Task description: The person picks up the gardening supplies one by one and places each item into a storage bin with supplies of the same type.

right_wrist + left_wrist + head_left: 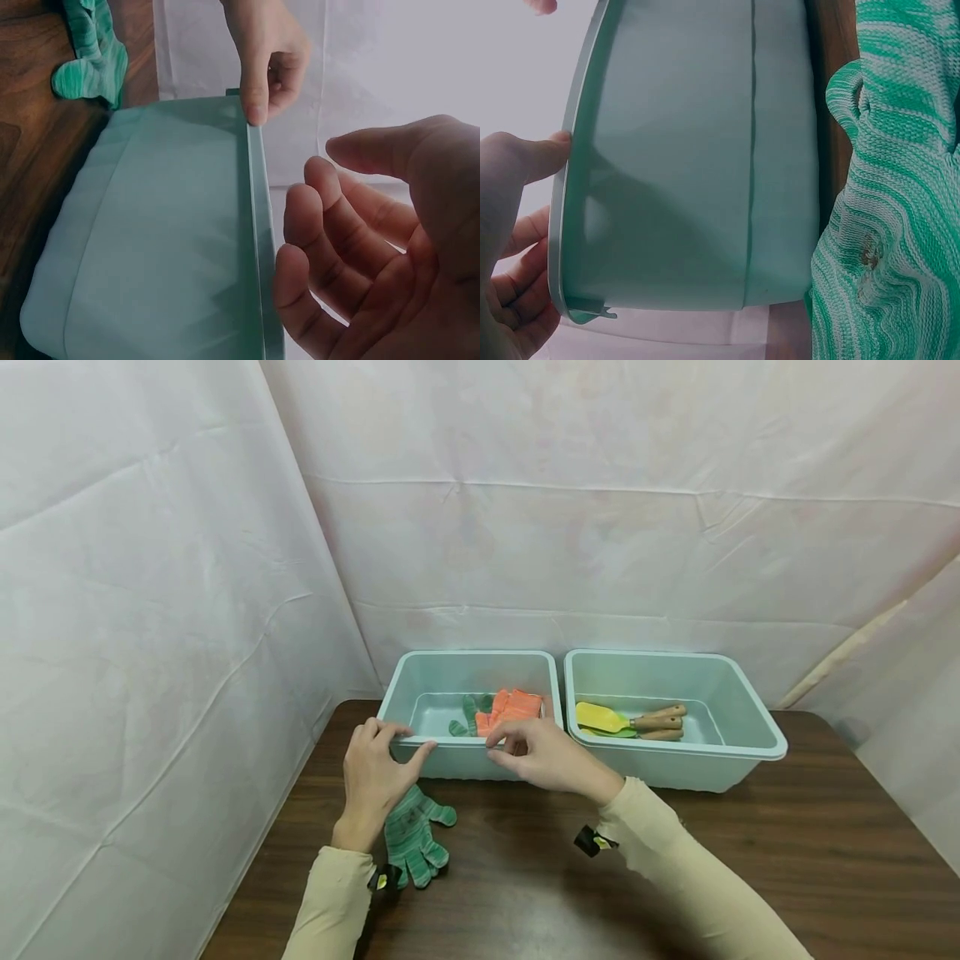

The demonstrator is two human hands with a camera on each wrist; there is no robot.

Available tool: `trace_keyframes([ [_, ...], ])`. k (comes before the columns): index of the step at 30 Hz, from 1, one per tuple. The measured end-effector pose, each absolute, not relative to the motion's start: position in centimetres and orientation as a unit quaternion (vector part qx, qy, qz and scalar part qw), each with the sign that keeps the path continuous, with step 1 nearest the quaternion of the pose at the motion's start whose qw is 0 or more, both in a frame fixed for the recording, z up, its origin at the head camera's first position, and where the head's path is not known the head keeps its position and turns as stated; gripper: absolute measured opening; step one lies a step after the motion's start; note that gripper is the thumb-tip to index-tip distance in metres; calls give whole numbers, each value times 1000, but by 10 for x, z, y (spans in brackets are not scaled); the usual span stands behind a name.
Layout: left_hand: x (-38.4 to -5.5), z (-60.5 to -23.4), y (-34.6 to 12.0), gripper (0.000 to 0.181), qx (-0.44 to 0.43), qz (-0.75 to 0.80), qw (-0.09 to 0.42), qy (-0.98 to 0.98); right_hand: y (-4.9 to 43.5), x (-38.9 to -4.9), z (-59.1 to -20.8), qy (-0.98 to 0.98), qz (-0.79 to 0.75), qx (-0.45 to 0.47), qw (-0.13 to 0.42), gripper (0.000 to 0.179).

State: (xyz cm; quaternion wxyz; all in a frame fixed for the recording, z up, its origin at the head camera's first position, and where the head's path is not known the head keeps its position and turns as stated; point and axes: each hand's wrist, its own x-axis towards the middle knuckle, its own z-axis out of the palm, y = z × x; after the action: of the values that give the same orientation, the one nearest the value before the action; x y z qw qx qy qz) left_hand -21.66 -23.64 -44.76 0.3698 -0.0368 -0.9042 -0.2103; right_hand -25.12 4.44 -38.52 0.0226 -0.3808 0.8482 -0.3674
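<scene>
My left hand holds the front rim of the left pale green bin near its left corner. In the left wrist view the thumb presses the rim from the front and the fingers lie behind it. My right hand is beside the same rim further right, its fingers loosely bent with nothing between them and the thumb. Inside this bin lie an orange glove and a green glove. A green striped glove lies on the table just below my left hand.
To the right stands a second pale green bin, holding a yellow trowel and several wooden handles. Both bins stand at the back of the dark wooden table, against a white cloth backdrop.
</scene>
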Motion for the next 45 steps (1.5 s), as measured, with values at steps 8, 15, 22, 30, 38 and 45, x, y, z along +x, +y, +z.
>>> trace_keyframes([
  [8,-215,-448,-236,43,-39,-209,370,-905,41,-243,-387,844,-356,-401,29,11],
  [15,-215,-447,-237,43,-39,-209,369,-905,37,-237,-393,845,-351,-399,68,18],
  [22,-217,-449,-237,44,-40,-212,367,-905,34,-233,-401,840,-352,-404,91,18],
  [30,-215,-448,-236,42,-43,-211,371,-903,29,-229,-411,846,-332,-409,86,17],
  [38,-216,-447,-236,43,-38,-212,370,-904,23,-224,-418,854,-306,-412,88,16],
  [45,-215,-447,-236,44,-36,-211,369,-905,19,-221,-428,854,-302,-414,94,17],
])
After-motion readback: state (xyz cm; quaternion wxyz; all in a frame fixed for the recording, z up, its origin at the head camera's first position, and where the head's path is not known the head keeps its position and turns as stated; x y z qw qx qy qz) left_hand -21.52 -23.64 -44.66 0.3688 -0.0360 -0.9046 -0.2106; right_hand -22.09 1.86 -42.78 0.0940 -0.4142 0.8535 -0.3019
